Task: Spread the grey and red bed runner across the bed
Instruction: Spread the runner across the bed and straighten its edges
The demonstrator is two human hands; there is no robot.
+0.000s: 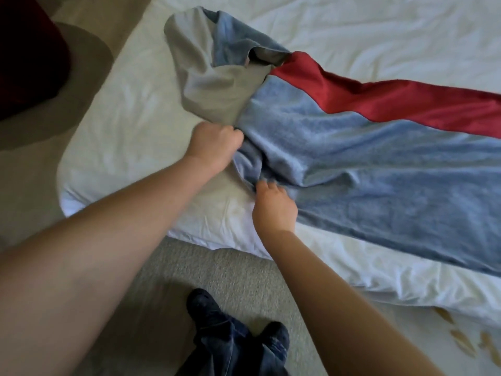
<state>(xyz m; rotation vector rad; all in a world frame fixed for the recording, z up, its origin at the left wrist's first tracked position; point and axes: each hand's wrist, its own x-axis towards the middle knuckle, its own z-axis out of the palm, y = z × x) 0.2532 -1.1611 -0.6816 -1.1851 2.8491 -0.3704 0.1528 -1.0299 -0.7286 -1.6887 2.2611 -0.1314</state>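
Closest to you among the working parts, your right hand reaches over the near edge of the bed, with its fingers curled into a fold of the bed runner and pinching the blue-grey cloth where it bunches. Just beyond it and a little to the left, your left hand is closed in a fist round the gathered neck of the same runner. The two hands hold the cloth close together, with a twist of fabric between them.

From your hands the runner goes two ways. To the right it lies mostly flat across the bed and runs out of view at the right edge, with the red band along its far side. To the far left of your left hand, the end is turned over and crumpled in a heap, showing its pale grey underside.

Under all this the bed is covered in white, creased linen, and you stand at its near left corner. Below your arms are your feet in dark footwear and your jeans, on a pale carpet. At the far left, on the floor beyond the bed's corner, sits a dark red object, blurred and cut off by the edge.
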